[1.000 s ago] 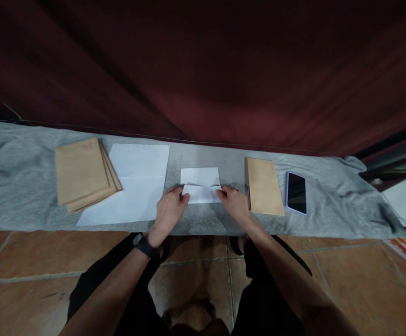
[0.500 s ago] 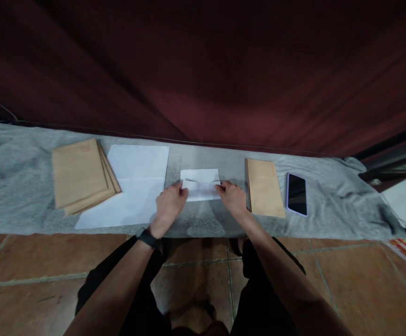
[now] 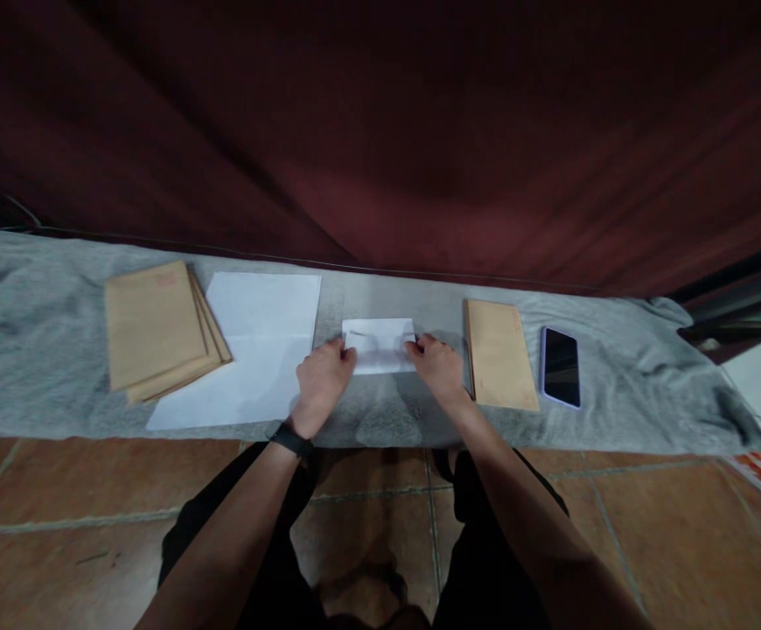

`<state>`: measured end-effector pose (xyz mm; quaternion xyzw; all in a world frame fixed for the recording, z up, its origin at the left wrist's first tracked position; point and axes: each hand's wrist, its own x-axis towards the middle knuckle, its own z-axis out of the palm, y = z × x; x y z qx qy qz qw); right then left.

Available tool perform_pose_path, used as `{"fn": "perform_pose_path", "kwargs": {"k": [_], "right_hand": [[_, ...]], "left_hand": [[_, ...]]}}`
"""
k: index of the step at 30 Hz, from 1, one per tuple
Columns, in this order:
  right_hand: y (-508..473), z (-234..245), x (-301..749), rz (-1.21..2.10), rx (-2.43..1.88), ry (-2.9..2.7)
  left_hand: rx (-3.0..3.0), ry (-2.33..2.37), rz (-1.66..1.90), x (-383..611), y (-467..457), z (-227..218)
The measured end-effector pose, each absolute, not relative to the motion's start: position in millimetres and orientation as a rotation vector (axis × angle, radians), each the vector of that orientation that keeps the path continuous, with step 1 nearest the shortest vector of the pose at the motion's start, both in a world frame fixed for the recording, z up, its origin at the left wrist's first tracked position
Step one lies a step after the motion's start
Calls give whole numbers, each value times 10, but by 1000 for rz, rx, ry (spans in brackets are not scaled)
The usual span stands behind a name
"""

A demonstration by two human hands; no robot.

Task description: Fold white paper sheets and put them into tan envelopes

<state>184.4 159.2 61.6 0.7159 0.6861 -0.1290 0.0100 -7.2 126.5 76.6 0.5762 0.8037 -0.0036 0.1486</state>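
Observation:
A small folded sheet of white paper [image 3: 382, 354] lies in front of me on the grey cloth, its near flap turned up over the back part. My left hand [image 3: 324, 374] pinches the left end of that flap between thumb and curled fingers. At the opposite end, my right hand [image 3: 437, 363] grips the flap the same way. Left of my left hand are larger white paper sheets [image 3: 262, 350] with a crease across them. Brown envelopes [image 3: 157, 324] are piled partly over those sheets. More brown envelopes [image 3: 502, 354] lie in a neat stack to the right of my right hand.
A phone [image 3: 561, 367] in a light purple case rests right of the envelope stack. Grey cloth [image 3: 630, 376] covers the narrow bench. Behind it hangs a dark red curtain [image 3: 380, 175]. Tiled floor [image 3: 695, 516] shows along the front edge.
The flap's upper edge has moved slightly away from me over the back part of the paper, with both hands still at its ends. The whole view has shifted a little.

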Motion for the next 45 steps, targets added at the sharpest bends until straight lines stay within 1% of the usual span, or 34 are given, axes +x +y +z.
{"fn": "perform_pose_path", "kwargs": {"k": [15, 24, 35, 40, 45], "right_hand": [[1683, 571, 1749, -261, 2275, 2160], [1753, 550, 1698, -192, 2313, 2196], [1785, 473, 1649, -111, 2335, 2294], [1734, 427, 1606, -19, 2277, 2479], [1622, 340, 1481, -143, 2135, 2689]], "left_hand": [[1625, 2376, 92, -56, 1336, 729], [1660, 2414, 165, -56, 1388, 595], [1724, 2451, 138, -23, 1385, 558], [1736, 2448, 130, -9, 1385, 581], [1732, 2455, 109, 5, 1396, 594]]}}
